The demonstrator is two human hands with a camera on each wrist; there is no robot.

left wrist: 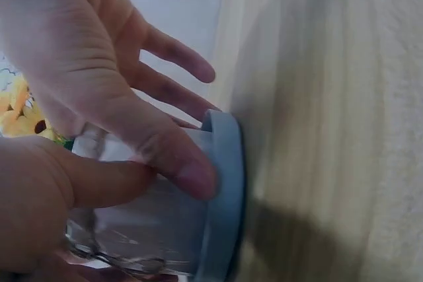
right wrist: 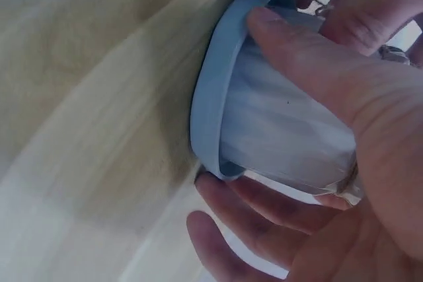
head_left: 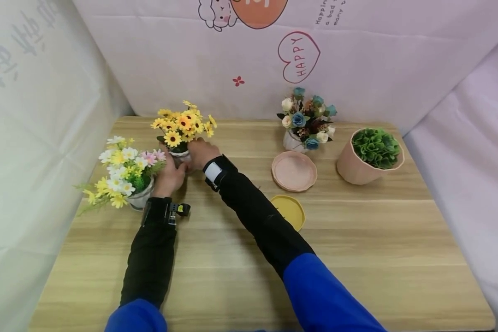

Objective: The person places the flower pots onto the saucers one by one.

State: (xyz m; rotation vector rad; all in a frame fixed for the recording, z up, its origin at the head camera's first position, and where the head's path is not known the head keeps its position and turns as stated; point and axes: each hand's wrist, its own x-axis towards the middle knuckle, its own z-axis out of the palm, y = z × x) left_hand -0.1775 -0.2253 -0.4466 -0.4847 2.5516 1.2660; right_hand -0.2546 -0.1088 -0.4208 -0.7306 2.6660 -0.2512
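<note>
In the head view, both hands are round a small white flower pot of yellow sunflowers at the table's back left. The left hand grips it from the left, its thumb on the pot wall in the left wrist view. From the other side the right hand holds the pot, its thumb reaching the rim of a light blue saucer under the pot. Fingertips of the right hand lie at the saucer's opposite edge. The saucer's base is close against the wooden table. A thin twine circles the pot.
A daisy pot stands beside the left forearm. Farther right are a pot of blue and white roses, a pink saucer and a pink pot with a green plant. The right forearm partly covers a yellow saucer.
</note>
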